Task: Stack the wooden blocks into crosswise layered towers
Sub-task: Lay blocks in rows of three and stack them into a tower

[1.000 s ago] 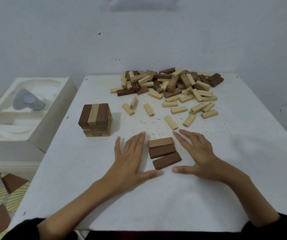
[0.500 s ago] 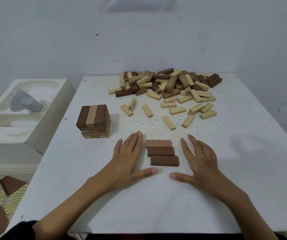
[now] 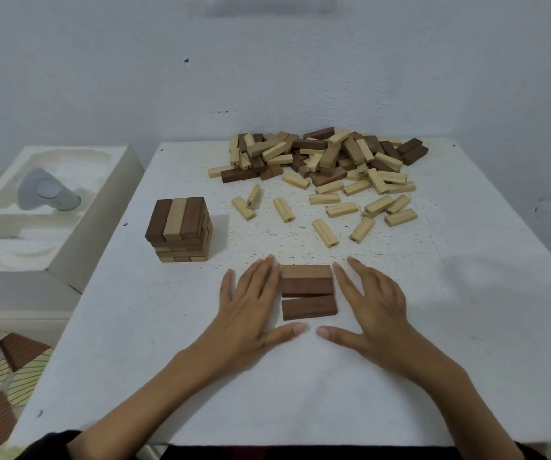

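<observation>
Lower centre: the left hand (image 3: 251,303) and right hand (image 3: 373,307), fingers straight and gripping nothing, flank three blocks (image 3: 307,290) on the worktop (image 3: 466,327), now squared from a skewed fan into a near-tidy row, likely a second tower's base. The finished tower (image 3: 179,227) stands centre left.

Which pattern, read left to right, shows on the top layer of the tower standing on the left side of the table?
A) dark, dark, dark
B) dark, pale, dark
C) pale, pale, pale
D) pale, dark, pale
B: the tower is topped by a layer of three blocks side by side, one pale block between two dark ones.
</observation>
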Motion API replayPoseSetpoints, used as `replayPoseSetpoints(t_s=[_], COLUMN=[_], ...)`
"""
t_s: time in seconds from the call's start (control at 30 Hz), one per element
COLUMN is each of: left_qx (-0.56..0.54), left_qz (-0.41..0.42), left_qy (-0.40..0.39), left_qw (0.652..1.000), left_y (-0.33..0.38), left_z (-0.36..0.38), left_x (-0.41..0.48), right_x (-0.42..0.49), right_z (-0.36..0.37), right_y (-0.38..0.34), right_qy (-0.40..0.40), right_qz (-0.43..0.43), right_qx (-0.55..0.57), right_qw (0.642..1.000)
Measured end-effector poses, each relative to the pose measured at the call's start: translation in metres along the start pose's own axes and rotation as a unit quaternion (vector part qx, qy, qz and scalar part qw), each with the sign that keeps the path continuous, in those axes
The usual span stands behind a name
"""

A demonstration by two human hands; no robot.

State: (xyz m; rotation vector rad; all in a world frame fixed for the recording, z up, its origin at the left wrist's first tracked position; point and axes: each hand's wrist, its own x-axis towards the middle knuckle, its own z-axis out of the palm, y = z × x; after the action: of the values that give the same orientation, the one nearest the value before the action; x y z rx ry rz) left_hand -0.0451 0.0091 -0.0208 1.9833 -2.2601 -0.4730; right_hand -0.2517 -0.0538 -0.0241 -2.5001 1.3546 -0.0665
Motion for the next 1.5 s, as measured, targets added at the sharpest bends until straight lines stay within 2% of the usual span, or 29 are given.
replayPoseSetpoints(t_s=[0.1, 0.27, 0.4, 0.53, 0.67, 0.77, 0.93, 1.0, 1.13, 1.23, 1.5], left_qx=[-0.077, -0.139, -0.162, -0.161, -0.149, -0.086, -0.039, -0.045, -0.055, -0.058, -0.1], left_qz=[0.031, 0.077, 0.079, 0.081, 0.031, 0.003, -0.012, -0.009, -0.009, -0.009, -0.005], left_qy=[0.029, 0.092, 0.132, 0.116, 0.104, 0.082, 0.049, 0.05, 0.051, 0.053, 0.065], left_qw=[0.996, 0.983, 0.975, 0.977, 0.983, 0.993, 0.998, 0.998, 0.997, 0.997, 0.993], left_y=[-0.012, -0.02, -0.023, -0.025, -0.022, -0.014, 0.005, 0.008, 0.007, 0.007, 0.0], left_z=[-0.006, -0.009, -0.008, -0.01, -0.01, -0.007, 0.001, 0.001, 0.001, 0.003, 0.001], left_x=[0.004, 0.017, 0.022, 0.023, 0.015, 0.002, -0.015, -0.015, -0.013, -0.013, -0.008], right_x=[0.006, 0.019, 0.023, 0.021, 0.017, 0.01, -0.008, -0.009, -0.01, -0.009, -0.007], right_z=[-0.016, -0.014, -0.011, -0.011, -0.016, -0.017, 0.0, 0.007, 0.001, -0.002, -0.011], right_y=[0.012, 0.014, 0.01, 0.011, 0.016, 0.019, 0.002, 0.0, 0.002, 0.002, 0.007], right_qy=[-0.029, 0.019, 0.048, 0.05, 0.038, 0.032, 0.017, 0.061, 0.03, 0.007, 0.01], right_qz=[0.004, -0.066, -0.069, -0.061, -0.024, 0.001, -0.03, -0.03, -0.004, 0.003, 0.0], right_qx=[0.078, 0.133, 0.157, 0.159, 0.143, 0.081, -0.001, 0.014, 0.075, 0.07, 0.134], right_qw=[0.996, 0.989, 0.984, 0.984, 0.989, 0.996, 0.999, 0.998, 0.997, 0.997, 0.991])
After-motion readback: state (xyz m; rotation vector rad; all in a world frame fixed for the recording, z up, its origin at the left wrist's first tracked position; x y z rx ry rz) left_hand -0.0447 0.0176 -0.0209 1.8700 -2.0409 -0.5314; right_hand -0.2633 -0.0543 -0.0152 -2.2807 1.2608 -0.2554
